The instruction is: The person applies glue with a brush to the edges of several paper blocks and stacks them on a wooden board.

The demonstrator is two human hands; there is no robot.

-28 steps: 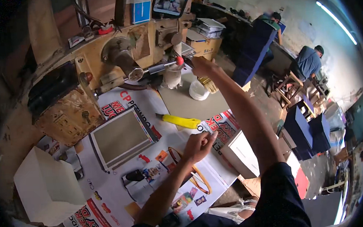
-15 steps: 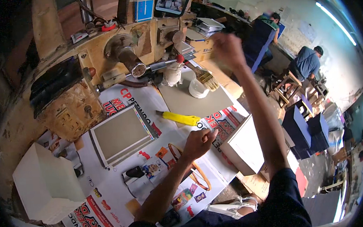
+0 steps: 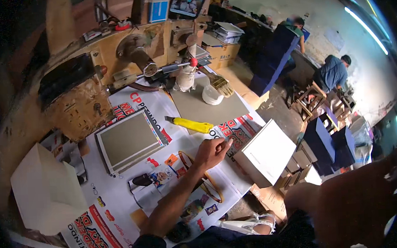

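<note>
Over the printed sheet on the table, my left hand (image 3: 213, 153) hovers with its fingers curled in and nothing visible in them. Nearest to it lies a yellow utility knife (image 3: 190, 124), partly on a grey board (image 3: 193, 108). A white tub (image 3: 212, 96) stands on that board beside a wide bristle brush (image 3: 223, 87). Left of the knife rests a stack of grey panels with white borders (image 3: 129, 144). My right hand (image 3: 371, 197) is raised close at the lower right, dark and blurred; its fingers cannot be made out.
A white box-shaped stack (image 3: 267, 154) sits at the table's right edge, a white block (image 3: 48, 192) at the left. Behind stands a worn machine (image 3: 71, 95) with a red-knobbed lever (image 3: 193, 61). Navy boxes (image 3: 274, 58) rise beyond; a person (image 3: 331, 72) works near the wall.
My right hand has swung from above the far side of the table back to the lower right, close to me. The left hand stays curled, its fingers slightly looser.
</note>
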